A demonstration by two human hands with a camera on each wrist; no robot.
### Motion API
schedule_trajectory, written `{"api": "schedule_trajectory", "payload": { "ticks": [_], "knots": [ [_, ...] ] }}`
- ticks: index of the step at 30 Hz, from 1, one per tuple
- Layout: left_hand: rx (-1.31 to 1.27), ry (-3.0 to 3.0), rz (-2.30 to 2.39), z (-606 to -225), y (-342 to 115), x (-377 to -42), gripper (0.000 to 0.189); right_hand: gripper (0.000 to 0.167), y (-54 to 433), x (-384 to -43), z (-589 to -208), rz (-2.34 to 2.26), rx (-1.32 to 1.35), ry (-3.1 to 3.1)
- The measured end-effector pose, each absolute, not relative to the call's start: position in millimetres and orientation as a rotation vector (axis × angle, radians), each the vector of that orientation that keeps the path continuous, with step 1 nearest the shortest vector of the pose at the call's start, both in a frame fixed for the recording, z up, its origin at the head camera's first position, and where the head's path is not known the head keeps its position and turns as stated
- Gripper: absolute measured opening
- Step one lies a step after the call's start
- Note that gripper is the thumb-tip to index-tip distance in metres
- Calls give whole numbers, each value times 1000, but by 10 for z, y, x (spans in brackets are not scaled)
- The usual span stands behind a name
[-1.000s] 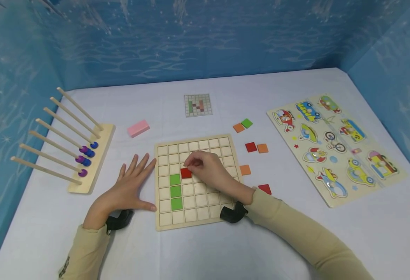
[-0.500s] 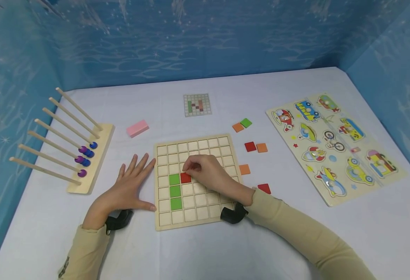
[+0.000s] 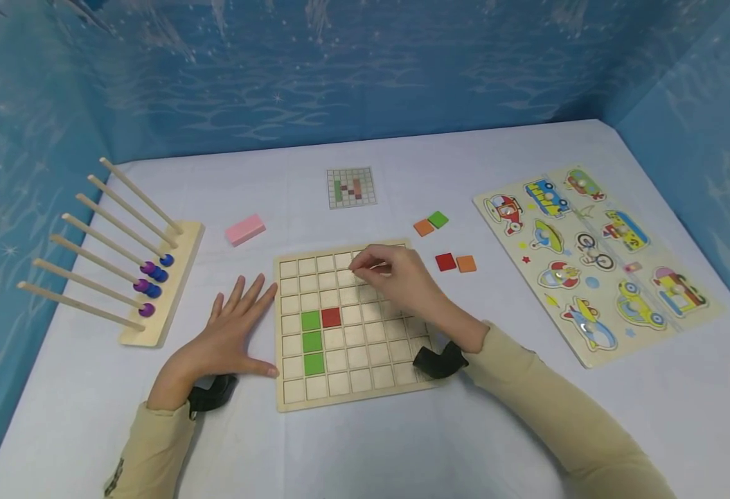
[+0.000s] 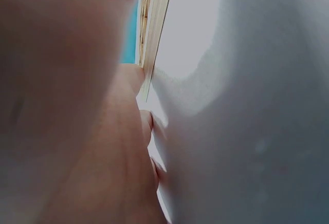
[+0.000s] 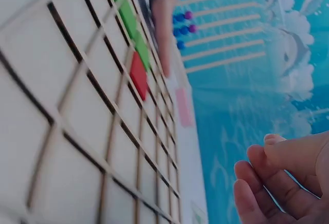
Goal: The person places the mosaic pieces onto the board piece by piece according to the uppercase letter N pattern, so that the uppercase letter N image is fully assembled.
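Observation:
A wooden grid board (image 3: pixel 315 398) lies flat in front of me in the head view. Three green square tiles (image 3: pixel 312 341) stand in one column of its cells, and a red square tile (image 3: pixel 330 317) sits in the cell right of the top one. My left hand (image 3: pixel 230 339) lies spread on the table, its thumb and index fingertips at the board's left edge. Above the board's upper right part hovers my right hand (image 3: pixel 399 277), fingers loosely bent. No tile shows between its thumb and fingers (image 5: pixel 252 193) in the right wrist view.
Loose tiles lie right of the board, including a red tile (image 3: pixel 445 262) and an orange tile (image 3: pixel 467 264). Behind stand a pattern card (image 3: pixel 351 187) and a pink block (image 3: pixel 245 229). A bead-peg rack (image 3: pixel 178 277) is left, a vehicle puzzle board (image 3: pixel 514 239) right.
The right hand has left the red tile, which has settled into its cell, and moved up and to the right. Its arm now covers two loose tiles. The left hand stays put.

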State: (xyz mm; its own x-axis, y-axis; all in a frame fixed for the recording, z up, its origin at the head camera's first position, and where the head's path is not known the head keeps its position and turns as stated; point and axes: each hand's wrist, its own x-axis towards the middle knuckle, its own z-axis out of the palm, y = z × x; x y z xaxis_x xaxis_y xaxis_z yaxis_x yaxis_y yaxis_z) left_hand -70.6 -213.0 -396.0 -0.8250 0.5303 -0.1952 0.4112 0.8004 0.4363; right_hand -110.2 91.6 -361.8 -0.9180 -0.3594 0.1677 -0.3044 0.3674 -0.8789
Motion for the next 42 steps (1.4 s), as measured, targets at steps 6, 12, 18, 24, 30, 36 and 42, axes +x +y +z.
{"api": "schedule_trajectory", "payload": {
  "ticks": [6,12,18,24,30,36,42],
  "knots": [
    [720,2683,545,-3955,-2126,-709,127,6,1324,-1128,-3474,-1631,-546,2672],
    [720,2682,543,-3956,-2125,-710,128,8,1723,-1031,-3464,-1575,-388,2791],
    [723,2680,546,-3961,-2135,-704,127,9,1998,-810,-3599,-1504,-289,2819],
    [725,2677,555,-3974,-2140,-707,128,9,2195,-618,-3808,-1463,-284,2801],
    [729,2677,550,-3986,-2146,-718,129,13,2279,-509,-3881,-1371,-295,2746],
    [735,2674,550,-3991,-2147,-719,128,17,2346,-440,-3967,-1310,-341,2677],
    [725,2662,541,-3983,-2150,-723,129,31,2371,-389,-3987,-1247,-467,2628]
  ]
}}
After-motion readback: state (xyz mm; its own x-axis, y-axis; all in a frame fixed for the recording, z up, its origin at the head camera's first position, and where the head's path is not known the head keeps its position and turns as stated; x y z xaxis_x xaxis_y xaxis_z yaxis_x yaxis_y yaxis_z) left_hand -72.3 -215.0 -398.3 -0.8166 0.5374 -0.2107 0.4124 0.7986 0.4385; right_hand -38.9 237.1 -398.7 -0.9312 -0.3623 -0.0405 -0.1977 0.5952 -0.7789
